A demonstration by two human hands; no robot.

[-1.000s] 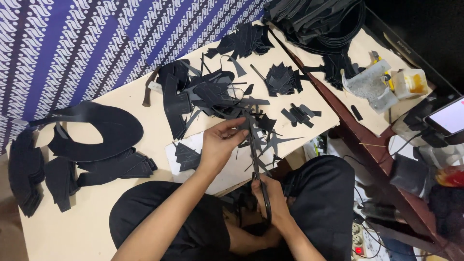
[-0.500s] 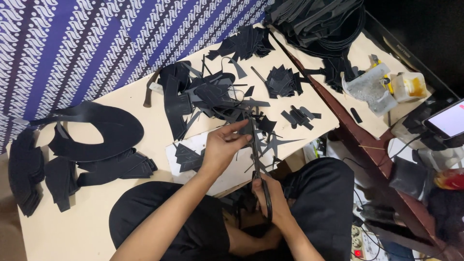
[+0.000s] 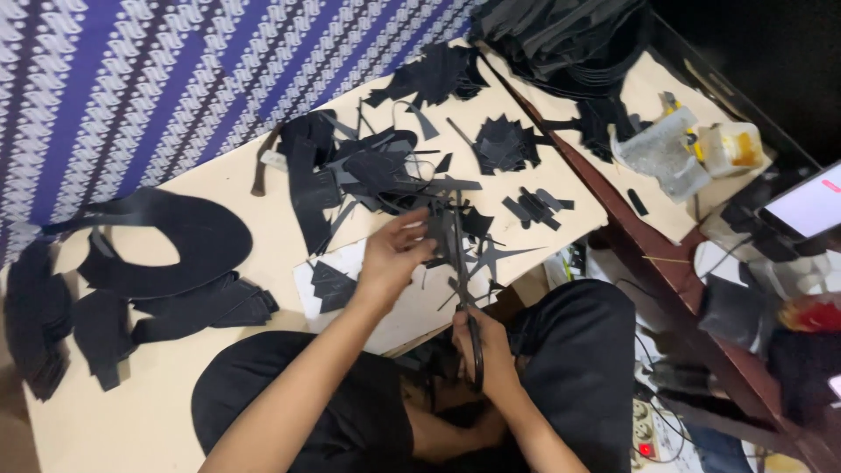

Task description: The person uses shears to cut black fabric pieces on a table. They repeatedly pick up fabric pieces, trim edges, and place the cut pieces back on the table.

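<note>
Right hand (image 3: 487, 349) closed round the dark handles of scissors (image 3: 462, 289), blades pointing to 12 o'clock; left hand (image 3: 396, 256) pinching a small black piece (image 3: 438, 229), flat, matte and angular, at the blade tips; jagged black offcuts (image 3: 505, 144) at 1 o'clock; curved black panel (image 3: 188, 236) at 9 o'clock; pale board (image 3: 263, 254) beneath.

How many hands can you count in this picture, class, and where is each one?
2. The left hand pinches a small black piece above the pale table. The right hand has its grip on the scissors, near the lap. None seem hidden.
</note>
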